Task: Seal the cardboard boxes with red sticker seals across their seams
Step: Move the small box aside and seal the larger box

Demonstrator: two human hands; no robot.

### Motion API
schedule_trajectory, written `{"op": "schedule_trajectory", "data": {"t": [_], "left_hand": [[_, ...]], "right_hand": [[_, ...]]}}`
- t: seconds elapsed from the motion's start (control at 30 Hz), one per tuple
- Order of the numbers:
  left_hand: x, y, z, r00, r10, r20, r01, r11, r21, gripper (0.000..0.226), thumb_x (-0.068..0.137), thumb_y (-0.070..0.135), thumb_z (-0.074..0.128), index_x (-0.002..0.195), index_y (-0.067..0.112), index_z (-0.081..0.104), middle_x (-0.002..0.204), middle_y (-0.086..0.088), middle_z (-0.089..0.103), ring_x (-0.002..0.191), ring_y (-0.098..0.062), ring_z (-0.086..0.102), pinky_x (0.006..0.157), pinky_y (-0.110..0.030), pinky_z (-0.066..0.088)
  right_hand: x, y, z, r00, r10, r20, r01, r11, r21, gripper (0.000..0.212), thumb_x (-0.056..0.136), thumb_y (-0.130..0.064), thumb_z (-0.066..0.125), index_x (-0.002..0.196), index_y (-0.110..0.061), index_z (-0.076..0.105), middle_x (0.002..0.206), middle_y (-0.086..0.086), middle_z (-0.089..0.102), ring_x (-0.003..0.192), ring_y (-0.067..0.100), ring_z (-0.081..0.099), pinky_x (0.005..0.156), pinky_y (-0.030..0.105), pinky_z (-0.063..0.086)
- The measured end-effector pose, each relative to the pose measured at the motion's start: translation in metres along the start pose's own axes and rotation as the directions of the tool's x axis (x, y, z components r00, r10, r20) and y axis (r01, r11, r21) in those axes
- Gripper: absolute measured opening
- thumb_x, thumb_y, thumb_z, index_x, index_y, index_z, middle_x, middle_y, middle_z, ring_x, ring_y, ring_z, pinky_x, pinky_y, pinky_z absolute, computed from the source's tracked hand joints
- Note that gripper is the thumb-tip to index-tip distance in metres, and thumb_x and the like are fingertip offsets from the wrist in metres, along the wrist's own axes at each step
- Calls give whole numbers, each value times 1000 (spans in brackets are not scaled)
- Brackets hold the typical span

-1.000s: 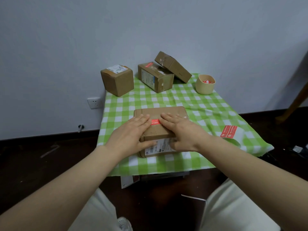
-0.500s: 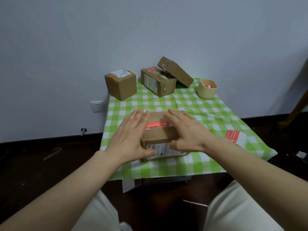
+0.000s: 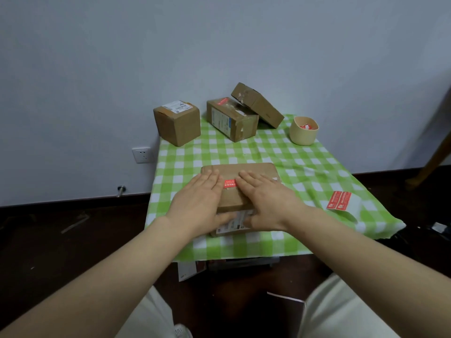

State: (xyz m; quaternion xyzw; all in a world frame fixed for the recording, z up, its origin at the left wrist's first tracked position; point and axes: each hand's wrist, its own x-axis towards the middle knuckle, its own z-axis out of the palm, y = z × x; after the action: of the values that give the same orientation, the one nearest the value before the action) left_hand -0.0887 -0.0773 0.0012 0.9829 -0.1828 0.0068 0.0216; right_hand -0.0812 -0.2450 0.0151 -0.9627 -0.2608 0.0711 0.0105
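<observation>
A flat cardboard box [image 3: 244, 170] lies on the green checked tablecloth [image 3: 280, 152] near the front edge. A red sticker seal [image 3: 230, 184] sits across its top seam. My left hand [image 3: 197, 203] lies flat on the box just left of the seal. My right hand [image 3: 268, 203] lies flat just right of it. Both thumbs reach down over the box's near face, which carries a white label, so each hand grips the box. A backing sheet with two red stickers [image 3: 339, 200] lies at the right of the table.
Three more cardboard boxes stand at the back: a cube [image 3: 177, 123], a long box [image 3: 231, 119] and a tilted box [image 3: 256, 104] leaning on it. A beige cup [image 3: 303, 134] with red scraps stands back right. The wall is right behind the table.
Half a second ago the box's near end was tipped up between my spread hands. It now lies flat, and both hands have drawn in beside the seal.
</observation>
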Motion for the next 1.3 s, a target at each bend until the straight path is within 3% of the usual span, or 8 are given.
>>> {"op": "schedule_trajectory", "data": {"t": [0.2, 0.3, 0.37, 0.43, 0.53, 0.63, 0.9, 1.3], "left_hand": [[-4, -8, 5, 1000, -10, 26, 12, 998, -69, 93, 86, 60, 47, 150, 12, -2, 158, -3, -11, 145, -12, -12, 116, -25, 1], [-11, -8, 5, 999, -49, 0, 46, 939, -340, 85, 87, 59, 44, 150, 17, 5, 158, 5, -6, 144, -5, -10, 115, -25, 2], [-9, -4, 3, 960, -259, -102, 136, 757, -639, 67, 93, 44, 44, 149, 19, 16, 158, 6, 8, 145, -7, 5, 115, -28, 10], [2, 1, -5, 862, -506, -39, 254, 496, -830, 64, 94, 29, 50, 149, 16, 20, 156, 1, 22, 141, -16, 23, 109, -29, 24], [21, 5, -10, 779, -563, 275, 395, 100, -913, 59, 87, 23, 64, 135, 5, 37, 118, -7, 55, 91, -17, 58, 70, -20, 46], [30, 4, -2, 778, -513, 363, 392, -55, -918, 41, 79, 19, 73, 111, 3, 54, 88, -9, 64, 71, -17, 62, 60, -26, 52], [38, -1, 18, 759, -566, 321, 424, 56, -904, 42, 75, 23, 77, 110, 7, 60, 99, -12, 68, 87, -27, 67, 78, -40, 57], [39, 0, 18, 768, -587, 256, 414, 150, -898, 35, 76, 21, 74, 106, 8, 63, 95, -9, 69, 85, -24, 66, 75, -35, 55]], "right_hand": [[-2, 11, 2, 1000, 26, 9, -26, 999, 29, 93, 83, -41, 58, 152, -15, 1, 160, 4, -6, 147, 16, -2, 118, 32, 3], [-8, 17, 2, 998, 56, -7, -55, 989, 135, 85, 79, -39, 51, 151, -12, 13, 160, 6, 5, 147, 18, 4, 118, 29, 0], [-6, 17, -5, 971, 187, -149, -111, 905, 410, 62, 80, -38, 46, 138, -14, 43, 153, 8, 28, 143, 21, 20, 116, 31, 0], [9, 21, -12, 885, 427, -185, -248, 770, 588, 55, 86, -41, 54, 137, -23, 43, 154, 8, 22, 144, 23, 16, 118, 45, 4], [33, 25, -16, 787, 612, 79, -510, 573, 641, 110, 63, -63, 72, 148, -29, 11, 156, 14, 6, 144, 34, 11, 113, 57, 21], [47, 27, -11, 773, 578, 260, -556, 421, 717, 134, 47, -65, 81, 149, -19, 6, 152, 15, 20, 136, 38, 30, 109, 51, 35], [57, 25, 0, 757, 619, 208, -571, 471, 673, 130, 47, -60, 84, 145, -17, 11, 139, 14, 39, 122, 33, 46, 100, 46, 44], [55, 26, -3, 757, 614, 224, -571, 454, 684, 125, 56, -56, 81, 147, -16, 6, 144, 16, 34, 127, 35, 42, 103, 47, 41]]}}
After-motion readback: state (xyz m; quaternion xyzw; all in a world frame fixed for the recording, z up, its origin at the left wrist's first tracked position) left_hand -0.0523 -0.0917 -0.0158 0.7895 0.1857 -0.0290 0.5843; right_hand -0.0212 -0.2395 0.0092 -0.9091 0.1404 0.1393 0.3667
